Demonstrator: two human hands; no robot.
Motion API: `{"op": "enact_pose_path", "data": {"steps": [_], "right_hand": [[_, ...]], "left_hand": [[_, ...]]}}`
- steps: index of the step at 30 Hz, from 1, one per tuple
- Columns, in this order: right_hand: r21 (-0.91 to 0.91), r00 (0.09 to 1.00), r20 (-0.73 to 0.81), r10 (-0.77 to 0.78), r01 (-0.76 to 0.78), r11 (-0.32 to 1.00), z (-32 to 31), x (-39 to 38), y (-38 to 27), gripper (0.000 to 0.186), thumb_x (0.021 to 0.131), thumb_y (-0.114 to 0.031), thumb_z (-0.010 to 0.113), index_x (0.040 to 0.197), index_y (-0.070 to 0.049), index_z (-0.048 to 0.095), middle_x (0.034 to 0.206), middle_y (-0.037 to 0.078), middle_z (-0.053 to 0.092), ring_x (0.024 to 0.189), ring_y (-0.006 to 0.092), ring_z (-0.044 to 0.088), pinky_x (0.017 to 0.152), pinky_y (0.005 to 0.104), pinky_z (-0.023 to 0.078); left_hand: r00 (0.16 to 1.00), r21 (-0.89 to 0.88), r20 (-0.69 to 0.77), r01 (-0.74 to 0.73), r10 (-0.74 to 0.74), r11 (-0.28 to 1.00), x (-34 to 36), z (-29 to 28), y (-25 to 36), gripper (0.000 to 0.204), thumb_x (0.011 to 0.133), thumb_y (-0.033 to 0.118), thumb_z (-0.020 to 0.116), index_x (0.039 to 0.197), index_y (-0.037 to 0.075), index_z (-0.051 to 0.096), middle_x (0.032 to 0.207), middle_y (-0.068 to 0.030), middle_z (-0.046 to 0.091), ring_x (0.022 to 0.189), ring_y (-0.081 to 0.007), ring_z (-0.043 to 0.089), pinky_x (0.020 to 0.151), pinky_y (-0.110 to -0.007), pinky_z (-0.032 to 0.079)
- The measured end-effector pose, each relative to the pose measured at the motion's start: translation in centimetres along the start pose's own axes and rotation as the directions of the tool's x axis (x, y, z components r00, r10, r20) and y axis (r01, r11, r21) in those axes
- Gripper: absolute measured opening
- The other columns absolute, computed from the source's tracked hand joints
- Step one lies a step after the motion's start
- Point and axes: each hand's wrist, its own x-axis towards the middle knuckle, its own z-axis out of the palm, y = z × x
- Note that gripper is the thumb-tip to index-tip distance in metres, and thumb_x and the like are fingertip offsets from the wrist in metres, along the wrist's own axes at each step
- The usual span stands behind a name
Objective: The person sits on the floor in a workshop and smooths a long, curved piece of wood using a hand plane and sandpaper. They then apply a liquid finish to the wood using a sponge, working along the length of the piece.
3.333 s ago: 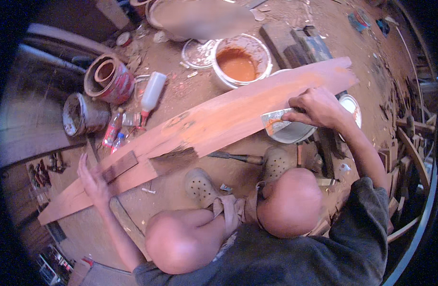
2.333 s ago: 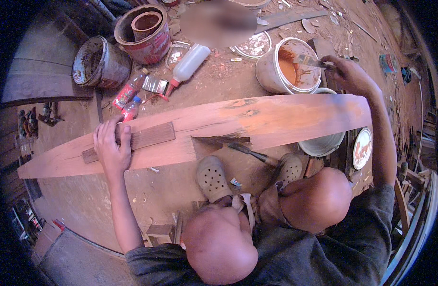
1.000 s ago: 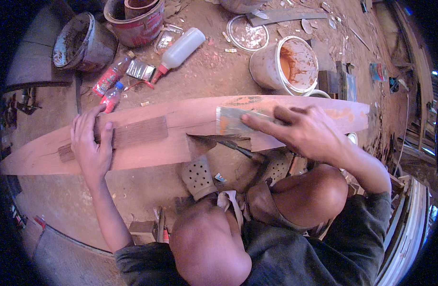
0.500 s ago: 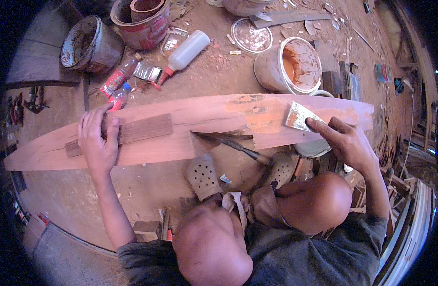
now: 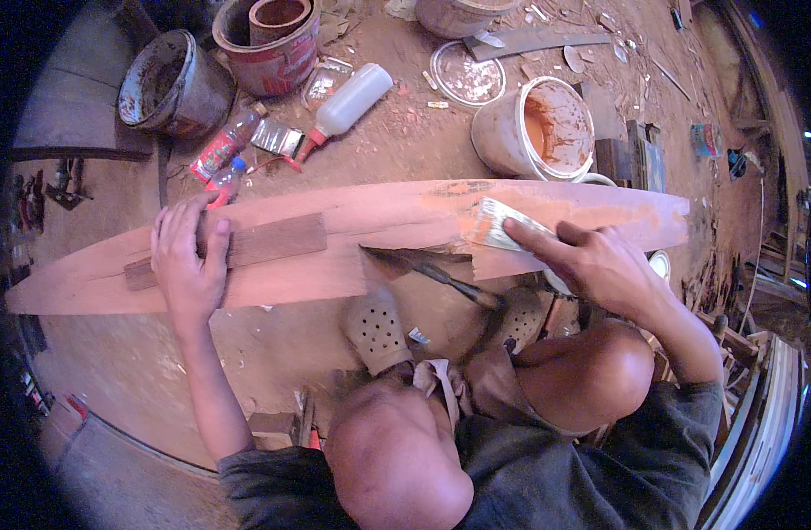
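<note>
A long, pointed pinkish wooden board (image 5: 405, 208) stretches across the view in front of me, with orange filler smeared along its right half. My left hand (image 5: 190, 256) grips its left part, fingers curling over the far edge and thumb on a dark wood strip (image 5: 277, 241) that lies along the board. In my right hand (image 5: 604, 265) is a flat, pale putty scraper (image 5: 492, 223), its blade against the filler and my index finger stretched along it. Below the notch in the near edge lies a dark-bladed trowel-like tool (image 5: 441, 274).
An orange-stained bucket (image 5: 502, 132) stands beyond the board. Back left are a dirty bucket (image 5: 180, 102), a red bucket (image 5: 268, 66), a white squeeze bottle (image 5: 357, 97), a paint brush (image 5: 277, 137) and a red-labelled bottle (image 5: 224, 146). My clogs (image 5: 379, 331) are below the board.
My right hand has drawn the scraper leftward along the board, and its blade now lies flatter. The left hand stays in place on the board.
</note>
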Motion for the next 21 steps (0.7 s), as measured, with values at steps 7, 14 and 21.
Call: {"op": "enact_pose_path", "data": {"steps": [7, 14, 21], "right_hand": [[0.090, 0.960, -0.224, -0.168, 0.192, 0.977, -2.1, 3.8, -1.7, 0.058, 0.091, -0.015, 0.053, 0.147, -0.026, 0.040, 0.087, 0.017, 0.061, 0.067, 0.0351, 0.063, 0.064, 0.0452, 0.052], [0.131, 0.984, -0.101, 0.150, -0.137, 0.982, 0.8, -2.9, 4.1, 0.047, 0.093, -0.017, 0.057, 0.140, -0.019, 0.050, 0.082, 0.015, 0.062, 0.070, 0.0355, 0.062, 0.067, 0.0458, 0.049], [0.149, 0.993, -0.120, 0.010, 0.008, 0.989, -1.7, 4.5, 1.2, 0.050, 0.096, -0.023, 0.053, 0.144, -0.015, 0.043, 0.099, 0.025, 0.064, 0.077, 0.0410, 0.064, 0.072, 0.0486, 0.051]], "left_hand": [[0.999, 0.025, -0.017, 0.027, -0.027, 0.999, -0.7, -0.1, -0.5, 0.035, 0.090, 0.032, 0.059, 0.112, 0.006, 0.063, 0.107, -0.0127, 0.065, 0.106, -0.0316, 0.057, 0.108, -0.045, 0.032], [0.999, -0.015, -0.035, 0.019, -0.020, 1.000, -0.1, -0.5, 0.3, 0.033, 0.089, 0.031, 0.060, 0.111, 0.007, 0.064, 0.107, -0.0115, 0.066, 0.106, -0.0307, 0.057, 0.108, -0.044, 0.031], [0.998, 0.010, -0.015, 0.055, -0.054, 0.998, -0.6, -0.5, 0.1, 0.032, 0.092, 0.030, 0.056, 0.108, 0.004, 0.063, 0.103, -0.0138, 0.064, 0.105, -0.0321, 0.057, 0.108, -0.045, 0.032]]}}
